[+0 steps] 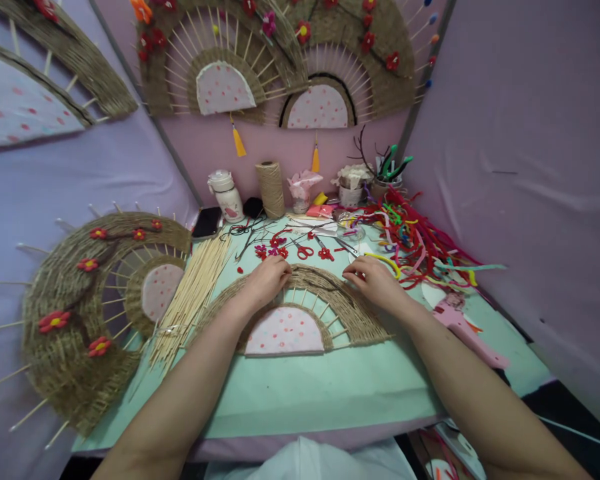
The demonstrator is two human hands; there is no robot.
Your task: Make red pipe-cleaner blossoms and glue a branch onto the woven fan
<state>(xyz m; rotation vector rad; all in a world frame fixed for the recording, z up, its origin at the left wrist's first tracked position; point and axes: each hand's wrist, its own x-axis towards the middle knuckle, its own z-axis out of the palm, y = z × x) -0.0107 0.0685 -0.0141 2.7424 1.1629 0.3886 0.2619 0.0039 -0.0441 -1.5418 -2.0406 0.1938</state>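
A woven twine fan (367,320) lies flat on the mint-green table, with a pink-spotted white half-round panel (285,331) at its base and a thin dark twig (320,279) across its band. My left hand (267,280) is over the fan's upper left, its fingers closed near the twig's left end. Just past the upper right rim is my right hand (375,279), its thumb and fingers pinched together with a speck of red by them. What either hand holds is too small or hidden to name. Red-handled scissors (304,252) and red pipe-cleaner flowers (325,254) lie beyond the fan.
Yellow-handled scissors (384,261) lie beside my right hand. Tangled pipe cleaners (420,240) and a pink glue gun (467,332) are on the right. Thin wooden sticks (193,293), a flowered fan (80,320) and a phone (207,223) are on the left. A twine spool (269,190) stands behind.
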